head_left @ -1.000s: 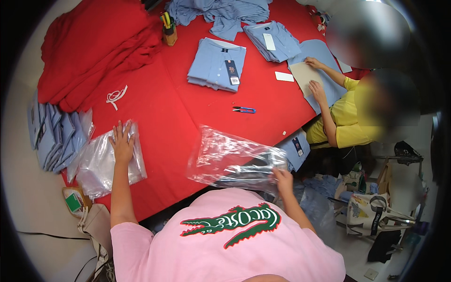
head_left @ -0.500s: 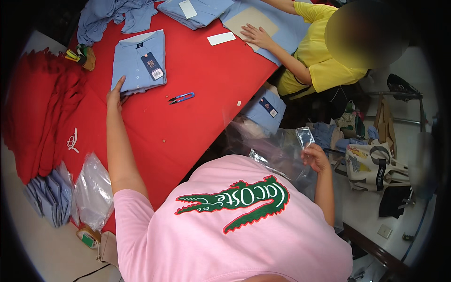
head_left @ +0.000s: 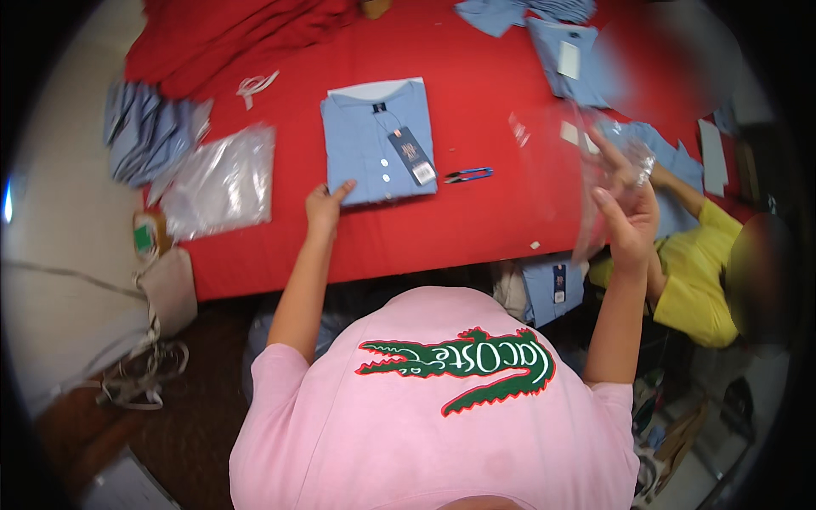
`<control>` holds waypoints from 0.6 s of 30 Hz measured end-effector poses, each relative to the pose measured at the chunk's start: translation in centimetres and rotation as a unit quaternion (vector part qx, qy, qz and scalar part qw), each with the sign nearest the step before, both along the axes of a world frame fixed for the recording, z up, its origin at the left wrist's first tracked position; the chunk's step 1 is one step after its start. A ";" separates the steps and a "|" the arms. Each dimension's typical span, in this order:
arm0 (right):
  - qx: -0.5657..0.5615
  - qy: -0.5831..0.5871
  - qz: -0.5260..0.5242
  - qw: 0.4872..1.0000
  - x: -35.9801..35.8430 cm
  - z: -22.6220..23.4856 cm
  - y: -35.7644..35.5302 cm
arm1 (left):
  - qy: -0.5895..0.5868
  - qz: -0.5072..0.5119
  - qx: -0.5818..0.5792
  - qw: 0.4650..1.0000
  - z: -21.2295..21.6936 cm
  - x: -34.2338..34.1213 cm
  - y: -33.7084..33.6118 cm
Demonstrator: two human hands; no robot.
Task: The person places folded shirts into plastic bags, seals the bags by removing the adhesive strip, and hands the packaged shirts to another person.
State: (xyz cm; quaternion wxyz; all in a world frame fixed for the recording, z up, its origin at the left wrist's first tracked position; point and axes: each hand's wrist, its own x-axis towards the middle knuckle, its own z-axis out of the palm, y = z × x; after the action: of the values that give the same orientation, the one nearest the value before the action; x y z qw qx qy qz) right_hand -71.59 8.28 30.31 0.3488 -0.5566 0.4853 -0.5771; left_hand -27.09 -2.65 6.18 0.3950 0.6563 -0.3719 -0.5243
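Note:
A folded blue shirt (head_left: 353,140) with a dark hang tag (head_left: 411,156) lies on the red-covered table (head_left: 476,229). My left hand (head_left: 325,204) grips its near left corner, thumb on top and the other fingers partly hidden. To the right, my right hand (head_left: 627,221) is raised over the table edge, holding a clear plastic bag (head_left: 561,183). The bag hangs loosely to the left of that hand, and part of it bunches up at the fingers. Between the shirt and the bag lie small blue thread snips (head_left: 469,175).
A stack of clear bags (head_left: 225,183) lies at the table's left, beside folded blue garments (head_left: 149,132). Red fabric (head_left: 229,38) is heaped behind. Another tagged shirt (head_left: 544,293) sits below the near edge. At right, a co-worker in yellow (head_left: 701,272) is close to my right arm.
My right hand has brought the plastic bag up from beside my body to above the table. The view has turned leftward, and my left hand still grips the shirt's corner.

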 end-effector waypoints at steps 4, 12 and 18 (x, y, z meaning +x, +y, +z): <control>-0.125 0.240 0.134 0.953 12.6 1.2 -5.2 | 0.047 0.077 0.011 0.996 -1.3 3.9 10.0; -0.114 0.297 0.328 0.890 29.0 -11.1 0.4 | 0.169 0.068 0.004 0.983 -1.3 10.9 14.7; 0.210 0.342 0.432 0.807 31.6 -13.4 4.3 | 0.332 0.030 0.045 0.942 0.2 13.9 13.7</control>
State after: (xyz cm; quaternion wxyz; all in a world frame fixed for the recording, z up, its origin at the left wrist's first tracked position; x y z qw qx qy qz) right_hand -40.00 12.55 16.91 0.4818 -0.7836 0.3916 -0.0230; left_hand -13.23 11.06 6.38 0.4816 0.4729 -0.1760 -0.7166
